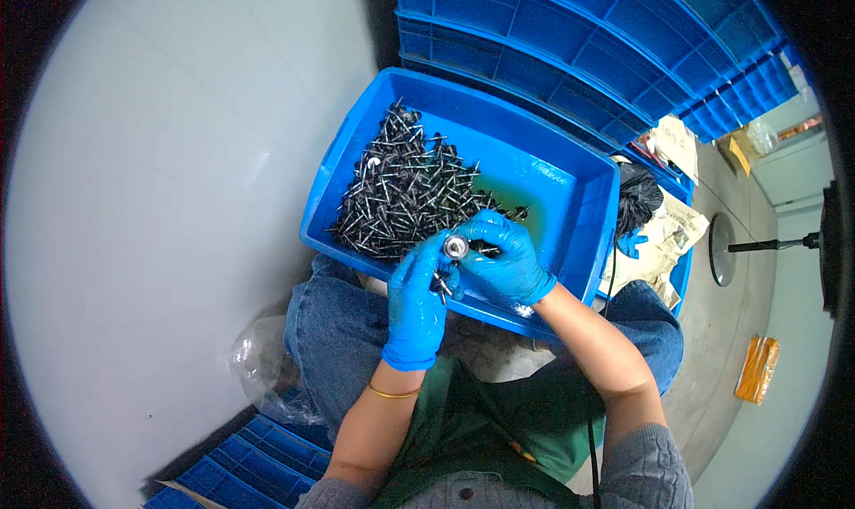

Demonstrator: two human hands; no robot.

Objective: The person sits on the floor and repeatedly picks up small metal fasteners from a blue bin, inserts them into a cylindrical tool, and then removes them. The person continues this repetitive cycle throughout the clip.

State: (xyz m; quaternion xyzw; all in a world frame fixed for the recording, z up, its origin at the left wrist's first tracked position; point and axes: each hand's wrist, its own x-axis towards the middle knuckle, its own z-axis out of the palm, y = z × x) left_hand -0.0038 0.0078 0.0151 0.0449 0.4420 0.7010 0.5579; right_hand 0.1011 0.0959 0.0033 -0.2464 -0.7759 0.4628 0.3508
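Both hands wear blue gloves and meet over the near edge of a blue plastic bin (543, 166). My left hand (415, 304) is closed, its fingertips at a small round silver metal part (455, 247) with a hollow face. A thin metal pin with a dark head (443, 286) also sticks out of that hand. My right hand (509, 258) is closed too, its fingertips against the round part's other side; small dark pieces show between its fingers, partly hidden. Behind the hands, a heap of dark-headed metal pins (405, 193) fills the bin's left side.
Stacked blue crates (552, 41) rise behind the bin, and a white wall (196, 171) stands at left. A black plastic bag (637, 193) and stained paper (668, 237) lie to the right. Clear plastic (263, 362) is beside my left knee. Greenish liquid (512, 197) wets the bin floor.
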